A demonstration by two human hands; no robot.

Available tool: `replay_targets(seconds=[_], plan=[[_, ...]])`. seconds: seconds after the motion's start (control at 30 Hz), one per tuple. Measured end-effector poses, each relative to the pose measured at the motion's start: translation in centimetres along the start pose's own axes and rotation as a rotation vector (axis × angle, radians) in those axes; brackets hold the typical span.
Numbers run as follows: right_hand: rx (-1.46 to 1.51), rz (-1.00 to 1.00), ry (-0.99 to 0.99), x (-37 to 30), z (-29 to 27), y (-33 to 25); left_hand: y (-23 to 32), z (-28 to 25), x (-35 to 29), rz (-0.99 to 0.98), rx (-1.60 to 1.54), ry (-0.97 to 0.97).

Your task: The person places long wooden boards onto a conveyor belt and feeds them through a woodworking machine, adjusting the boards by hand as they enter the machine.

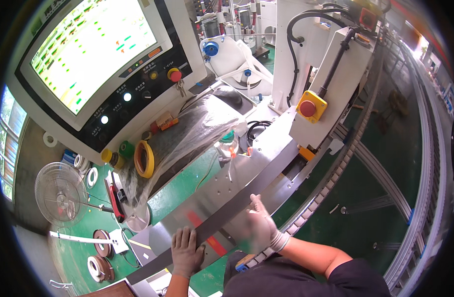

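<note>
A long dark grey strip [237, 204] runs slantwise over the metal machine bed [175, 215], from the lower left up to the right. My left hand [186, 251], in a thin grey glove, rests on the strip near its lower end with its fingers stretched out flat. Farther along, at the strip's near edge, is my right hand [262, 228], gloved too. One fingertip points up toward the strip, while the other fingers are smeared by motion, so their grip is hidden. Beneath the strip, a red band [216, 245] crosses the bed.
A control panel with a lit screen [96, 47] stands at the upper left. Below it, a plastic-covered ledge holds a yellow tape roll [144, 158]. A red stop button [307, 108] sits on the machine head. A cable chain [331, 184] curves along the right; a fan [61, 195] stands left.
</note>
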State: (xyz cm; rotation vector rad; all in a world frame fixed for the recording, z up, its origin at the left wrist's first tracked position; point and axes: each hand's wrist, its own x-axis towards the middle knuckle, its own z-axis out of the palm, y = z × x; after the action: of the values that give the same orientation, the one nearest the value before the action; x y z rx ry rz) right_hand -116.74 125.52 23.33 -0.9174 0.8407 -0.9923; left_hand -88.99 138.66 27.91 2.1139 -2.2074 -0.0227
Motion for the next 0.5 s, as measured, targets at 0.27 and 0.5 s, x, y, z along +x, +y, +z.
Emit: replay_targets(seconds=[0.27,0.5], plan=[[0.321,-0.079,0.111,3.7,-5.0,-3.5,1.0,1.2,0.6,-0.060,0.045,-0.028],[0.192,0.000,0.250,4.2,-5.6,-4.8,1.8,1.1,3.0,0.095,-0.101,0.077]])
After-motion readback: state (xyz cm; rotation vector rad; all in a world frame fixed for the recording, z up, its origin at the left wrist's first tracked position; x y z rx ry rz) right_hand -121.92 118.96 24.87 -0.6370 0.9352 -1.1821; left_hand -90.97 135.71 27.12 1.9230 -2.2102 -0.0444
